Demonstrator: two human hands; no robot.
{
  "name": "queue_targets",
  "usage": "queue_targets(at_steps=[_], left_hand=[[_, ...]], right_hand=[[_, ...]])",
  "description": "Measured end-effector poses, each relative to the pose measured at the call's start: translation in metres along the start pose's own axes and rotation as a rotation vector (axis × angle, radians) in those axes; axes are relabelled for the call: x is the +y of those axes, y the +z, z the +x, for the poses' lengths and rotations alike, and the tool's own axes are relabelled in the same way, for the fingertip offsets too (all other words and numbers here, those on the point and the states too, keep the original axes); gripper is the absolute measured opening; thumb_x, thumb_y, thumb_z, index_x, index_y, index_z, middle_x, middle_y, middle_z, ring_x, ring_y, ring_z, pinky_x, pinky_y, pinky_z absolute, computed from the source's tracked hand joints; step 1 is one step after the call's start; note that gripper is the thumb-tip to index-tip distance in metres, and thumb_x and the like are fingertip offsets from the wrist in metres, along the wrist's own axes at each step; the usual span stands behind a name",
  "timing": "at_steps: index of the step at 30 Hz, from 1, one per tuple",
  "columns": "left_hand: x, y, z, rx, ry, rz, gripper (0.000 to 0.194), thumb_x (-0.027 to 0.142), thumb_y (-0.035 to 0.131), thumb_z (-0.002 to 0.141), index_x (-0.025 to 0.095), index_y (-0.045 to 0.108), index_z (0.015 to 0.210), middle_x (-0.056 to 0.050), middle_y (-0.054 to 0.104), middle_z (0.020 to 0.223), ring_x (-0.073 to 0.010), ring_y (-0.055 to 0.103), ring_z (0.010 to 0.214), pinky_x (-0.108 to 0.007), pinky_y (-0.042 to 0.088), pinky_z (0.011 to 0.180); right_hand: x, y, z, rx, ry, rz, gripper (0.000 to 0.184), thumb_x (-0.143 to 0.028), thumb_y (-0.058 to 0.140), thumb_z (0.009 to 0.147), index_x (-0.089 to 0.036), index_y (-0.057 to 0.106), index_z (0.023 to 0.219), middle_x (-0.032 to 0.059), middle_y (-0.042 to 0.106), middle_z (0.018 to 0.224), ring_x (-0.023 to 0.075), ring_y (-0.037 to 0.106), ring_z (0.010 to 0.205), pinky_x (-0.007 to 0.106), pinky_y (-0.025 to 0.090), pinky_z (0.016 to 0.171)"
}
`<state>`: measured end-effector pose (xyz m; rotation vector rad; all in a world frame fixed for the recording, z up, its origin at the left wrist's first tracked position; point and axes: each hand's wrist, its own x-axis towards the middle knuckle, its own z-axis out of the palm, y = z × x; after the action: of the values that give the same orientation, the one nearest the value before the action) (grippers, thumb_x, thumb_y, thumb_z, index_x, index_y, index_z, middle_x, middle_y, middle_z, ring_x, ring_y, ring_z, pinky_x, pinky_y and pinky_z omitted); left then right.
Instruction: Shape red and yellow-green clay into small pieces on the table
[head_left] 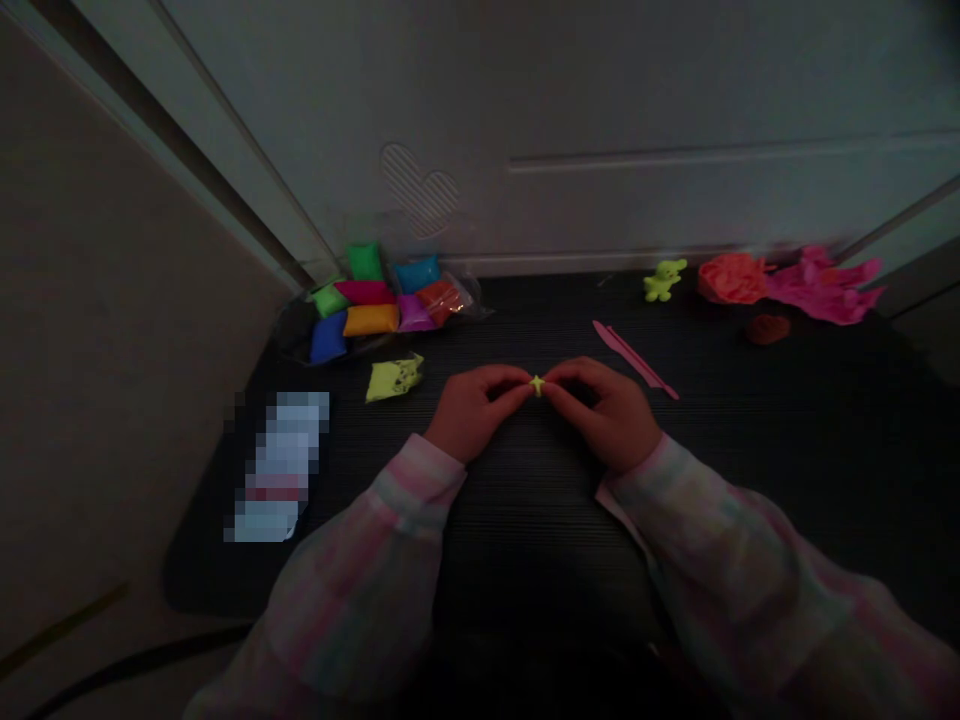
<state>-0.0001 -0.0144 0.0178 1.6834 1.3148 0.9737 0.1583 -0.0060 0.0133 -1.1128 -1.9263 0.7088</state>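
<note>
Between the fingertips of both hands is a small yellow piece of modelling clay [538, 385], shaped like a little star or cross. My left hand [478, 405] pinches it from the left with thumb and forefinger. From the other side, my right hand [607, 408] pinches it in the same way. Both hands are above the middle of the dark table. Left of my left hand lies a crumpled yellow clay packet [394, 379]. Pink modelling tools [634, 358] lie beyond my right hand. Much of the yellow piece is covered by my fingers.
Clear bags with several coloured clay packets [371, 320] lie at the back left. A pixelated, lit phone-like object [281, 465] is at the left. Along the back right stand a yellow clay figure [664, 281], an orange crumpled lump [733, 278], a pink crumpled piece [829, 287] and a brown lump [768, 328].
</note>
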Motion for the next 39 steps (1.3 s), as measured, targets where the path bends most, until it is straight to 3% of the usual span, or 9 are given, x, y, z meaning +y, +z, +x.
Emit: queue_targets(at_steps=[5,14,19,39], left_hand=[[-0.0038,0.0015,0.0004,-0.02,0.015,-0.081,0.017,0.027,0.054,0.071,0.016,0.059,0.082,-0.002,0.062,0.081,-0.0118,0.056,0.073,-0.025,0.043,0.068],[-0.003,0.0007,-0.0008,0.07,0.303,0.233,0.011,0.019,0.051,0.073,0.014,0.059,0.079,-0.004,0.062,0.08,-0.0111,0.055,0.076,-0.023,0.042,0.071],[-0.0043,0.0014,-0.0009,0.078,0.292,0.269,0.011,0.017,0.053,0.071,0.015,0.058,0.081,-0.002,0.061,0.079,-0.0095,0.055,0.072,-0.022,0.044,0.064],[-0.0077,0.001,-0.0001,0.12,0.388,0.314,0.009,0.018,0.053,0.072,0.015,0.059,0.079,-0.003,0.062,0.08,-0.0114,0.057,0.077,-0.026,0.046,0.071]], right_hand=[[0.0012,0.0003,0.0003,0.005,-0.011,-0.013,0.008,-0.025,0.052,0.074,-0.019,0.057,0.075,0.0007,0.058,0.071,0.0124,0.054,0.068,0.027,0.044,0.062],[0.0047,0.0008,0.0001,-0.001,-0.146,-0.146,0.008,-0.018,0.053,0.072,-0.018,0.055,0.079,0.0021,0.061,0.077,0.014,0.056,0.075,0.028,0.045,0.069],[0.0072,0.0011,0.0004,0.017,-0.18,-0.162,0.008,-0.017,0.053,0.073,-0.018,0.055,0.08,0.0026,0.061,0.078,0.0137,0.057,0.075,0.028,0.046,0.069],[0.0055,-0.0003,-0.0001,0.032,-0.253,-0.212,0.008,-0.017,0.051,0.074,-0.019,0.055,0.081,0.0022,0.062,0.077,0.0137,0.057,0.074,0.029,0.046,0.068]])
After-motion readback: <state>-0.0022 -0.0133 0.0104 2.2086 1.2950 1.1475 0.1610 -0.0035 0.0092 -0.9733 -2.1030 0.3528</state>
